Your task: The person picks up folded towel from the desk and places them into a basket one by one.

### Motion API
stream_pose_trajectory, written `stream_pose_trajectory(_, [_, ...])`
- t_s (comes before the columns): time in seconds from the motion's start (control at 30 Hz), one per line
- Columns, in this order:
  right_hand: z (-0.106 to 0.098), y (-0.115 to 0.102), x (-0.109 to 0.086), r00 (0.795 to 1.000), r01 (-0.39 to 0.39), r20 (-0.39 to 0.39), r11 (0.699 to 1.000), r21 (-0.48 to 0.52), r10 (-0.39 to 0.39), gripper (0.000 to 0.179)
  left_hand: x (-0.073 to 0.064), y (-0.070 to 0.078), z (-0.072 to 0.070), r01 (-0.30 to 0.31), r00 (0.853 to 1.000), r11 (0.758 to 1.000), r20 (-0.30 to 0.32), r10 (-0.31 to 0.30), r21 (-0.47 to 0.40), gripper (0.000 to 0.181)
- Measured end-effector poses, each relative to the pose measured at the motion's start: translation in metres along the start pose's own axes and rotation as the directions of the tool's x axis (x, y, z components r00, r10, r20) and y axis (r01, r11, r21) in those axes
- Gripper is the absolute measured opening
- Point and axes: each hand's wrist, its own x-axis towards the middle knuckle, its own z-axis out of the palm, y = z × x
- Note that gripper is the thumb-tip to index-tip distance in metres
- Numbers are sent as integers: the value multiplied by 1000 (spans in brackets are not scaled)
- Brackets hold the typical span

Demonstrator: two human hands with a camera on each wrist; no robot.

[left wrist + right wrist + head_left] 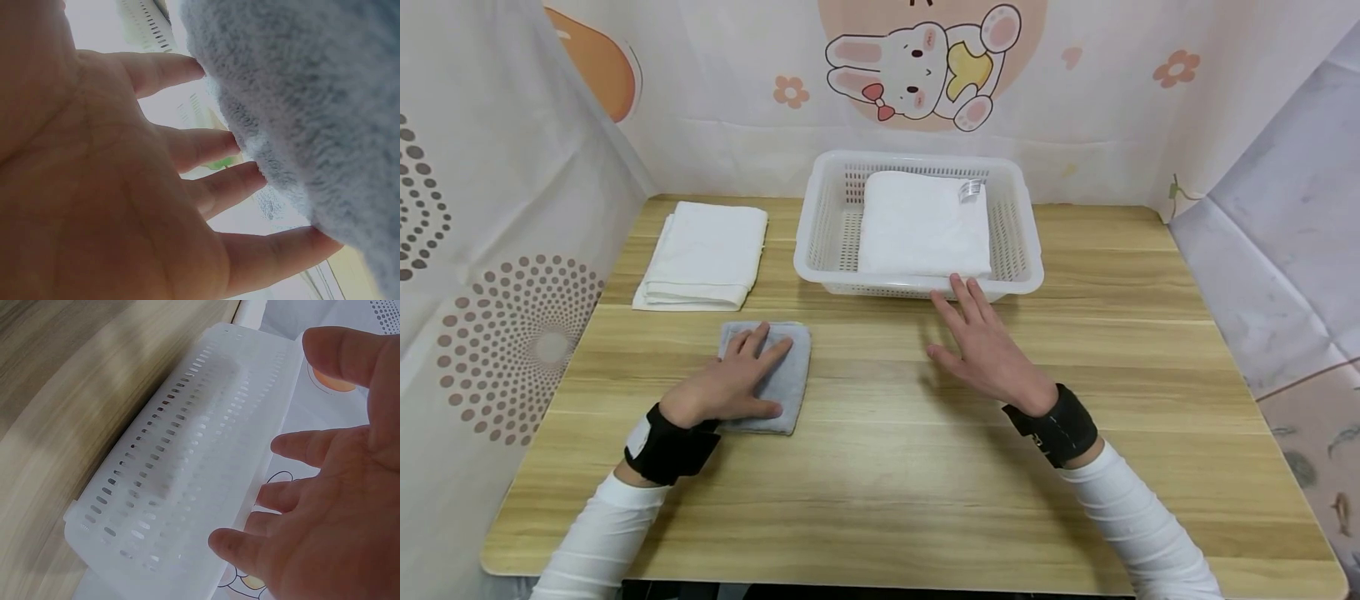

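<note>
A folded grey towel (786,383) lies flat at the left of the table, and my left hand (730,383) rests on it with spread fingers. In the left wrist view those fingertips touch the fluffy grey cloth (312,112). My right hand (988,354) is at the front rim of a white perforated basket (917,287), its fingers extended and holding nothing. The right wrist view shows the basket's slotted side (181,437) beside these fingers; whether they touch the rim I cannot tell. Inside the basket sits a folded white towel (921,225) with a small label.
Behind the grey towel, at the back left, lies a folded white cloth (707,254). The wooden table (887,500) is bordered at the back by a curtain (722,142) with a printed rabbit, and more sheets hang at both sides.
</note>
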Motion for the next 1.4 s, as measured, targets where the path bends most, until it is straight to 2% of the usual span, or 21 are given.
stream_pose_trajectory(0.77, [0, 3, -1, 1000, 3, 4, 1000, -8, -3, 64, 6, 9, 3, -15, 1000, 999, 8, 15, 34, 94])
stream_pose_trajectory(1.13, [-1, 1, -4, 1000, 10, -25, 1000, 16, -9, 62, 9, 12, 5, -18, 1000, 999, 20, 18, 38, 94])
stream_pose_trajectory(1.4, [-2, -1, -8, 1000, -3, -10, 999, 42, 3, 61, 8, 17, 4, -25, 1000, 999, 20, 24, 33, 94])
